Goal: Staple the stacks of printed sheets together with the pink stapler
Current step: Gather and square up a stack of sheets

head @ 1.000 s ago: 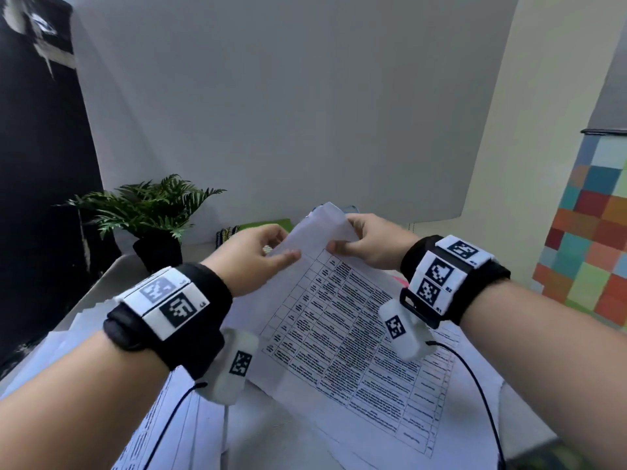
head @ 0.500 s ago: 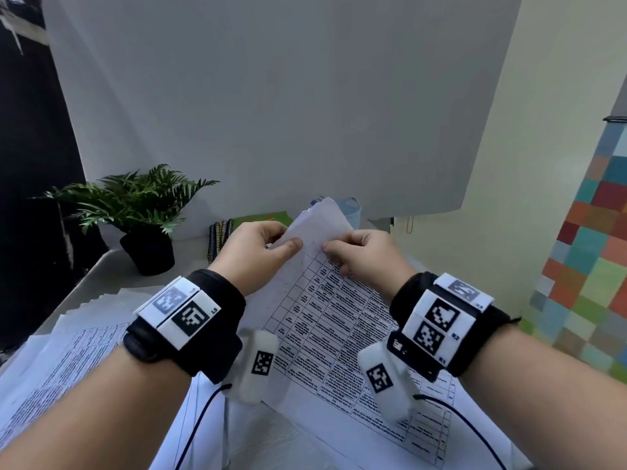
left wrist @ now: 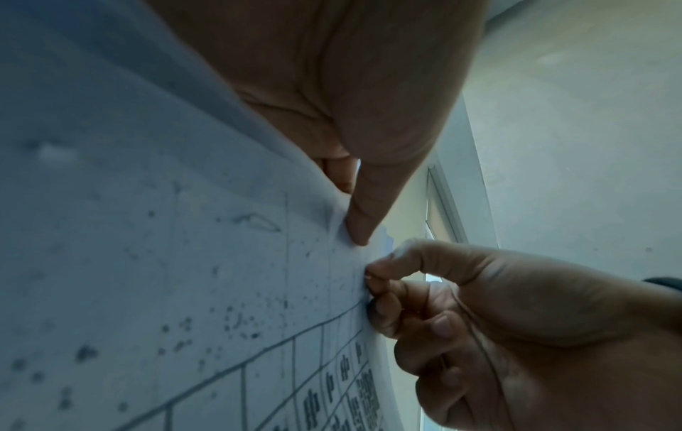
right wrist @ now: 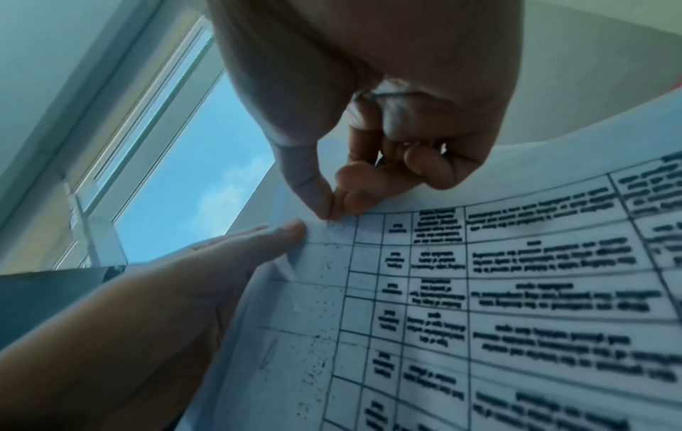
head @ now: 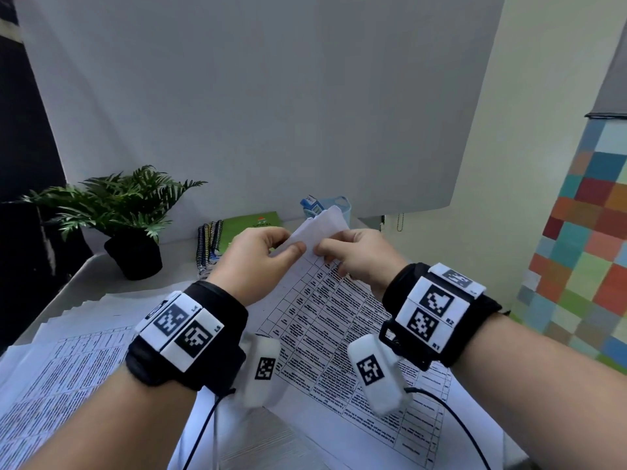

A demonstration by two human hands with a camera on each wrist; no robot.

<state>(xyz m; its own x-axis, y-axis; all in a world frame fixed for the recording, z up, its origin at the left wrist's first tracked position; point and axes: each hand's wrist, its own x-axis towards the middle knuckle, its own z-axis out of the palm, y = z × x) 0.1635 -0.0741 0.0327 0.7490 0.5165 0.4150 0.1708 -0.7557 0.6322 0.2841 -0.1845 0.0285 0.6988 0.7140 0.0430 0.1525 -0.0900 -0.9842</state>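
The stack of printed sheets [head: 325, 320], with black tables on it, lies slanted across the desk with its far corner lifted. My left hand [head: 288, 247] pinches that corner from the left, thumb on top. My right hand [head: 327, 254] pinches the same corner from the right, thumb against forefinger, almost touching the left hand. In the left wrist view my left thumb [left wrist: 360, 230] presses the sheets [left wrist: 184, 262] beside the right hand [left wrist: 479, 320]. In the right wrist view my right hand [right wrist: 332, 210] nips the sheets' [right wrist: 479, 291] top edge. A thin slanted mark like a staple [right wrist: 269, 352] shows near the margin. No pink stapler is in view.
More printed sheets [head: 68, 351] lie fanned out at the left of the desk. At the back stand a potted fern [head: 132, 239], spiral notebooks [head: 217, 239] and a pale blue holder [head: 336, 205]. A grey board rises behind; a coloured-tile wall [head: 593, 249] is at the right.
My right hand has slid left along the top edge until it meets the left hand at the corner. The view has tipped down, showing more of the desk.
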